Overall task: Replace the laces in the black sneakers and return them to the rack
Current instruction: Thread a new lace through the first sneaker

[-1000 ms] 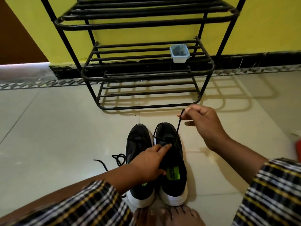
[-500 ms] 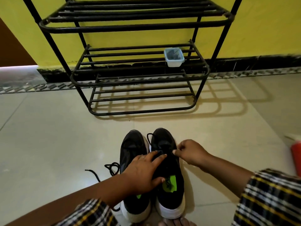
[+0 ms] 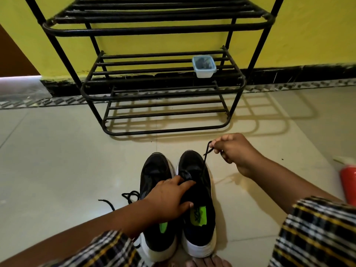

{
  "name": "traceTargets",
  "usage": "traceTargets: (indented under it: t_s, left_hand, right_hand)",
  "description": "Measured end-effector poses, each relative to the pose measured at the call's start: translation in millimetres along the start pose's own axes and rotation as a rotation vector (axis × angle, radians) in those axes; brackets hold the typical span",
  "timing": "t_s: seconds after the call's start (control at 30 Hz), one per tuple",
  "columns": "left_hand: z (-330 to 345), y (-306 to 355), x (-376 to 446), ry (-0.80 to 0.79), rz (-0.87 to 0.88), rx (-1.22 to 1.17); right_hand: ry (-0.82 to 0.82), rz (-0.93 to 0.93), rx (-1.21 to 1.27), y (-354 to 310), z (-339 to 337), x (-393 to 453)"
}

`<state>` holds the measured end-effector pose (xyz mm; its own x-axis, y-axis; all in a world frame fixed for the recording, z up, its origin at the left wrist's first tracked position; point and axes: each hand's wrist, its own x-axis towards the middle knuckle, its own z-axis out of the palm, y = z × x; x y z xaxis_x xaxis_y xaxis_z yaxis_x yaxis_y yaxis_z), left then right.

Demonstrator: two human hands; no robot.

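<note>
Two black sneakers with white soles stand side by side on the floor, toes toward the rack: the left sneaker (image 3: pixel 154 170) and the right sneaker (image 3: pixel 200 218). My left hand (image 3: pixel 169 199) rests on the right sneaker's tongue area, fingers laid over the eyelets. My right hand (image 3: pixel 233 151) pinches a black lace (image 3: pixel 205 160) and holds it taut, up and right from the right sneaker. Another loose black lace (image 3: pixel 127 196) lies on the floor left of the sneakers. The black metal rack (image 3: pixel 163 93) stands just beyond.
A small clear plastic container (image 3: pixel 203 66) sits on the rack's middle shelf. A red bottle (image 3: pixel 348 182) stands at the right edge. The yellow wall is behind the rack. Pale floor tiles surround the sneakers. My toes show below the heels.
My right hand dipped to the right sneaker's eyelets half a second ago and has now drawn the lace up and right again. The left hand stayed on the sneaker.
</note>
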<state>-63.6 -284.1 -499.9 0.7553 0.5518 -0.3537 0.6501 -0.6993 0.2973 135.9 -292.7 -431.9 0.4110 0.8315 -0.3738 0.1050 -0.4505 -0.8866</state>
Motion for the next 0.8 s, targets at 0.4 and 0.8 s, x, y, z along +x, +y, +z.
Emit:
traceTargets:
  t_s: [0.4, 0.8]
  left_hand:
    - [1.5, 2.4, 1.2, -0.028, -0.018, 0.051]
    - [-6.6, 2.8, 3.5, 0.097, -0.178, -0.254]
  right_hand:
    - [0.08, -0.129, 0.417, -40.5, -9.1, -2.2]
    - [-0.015, -0.093, 0.071, -35.0, -8.8, -7.5]
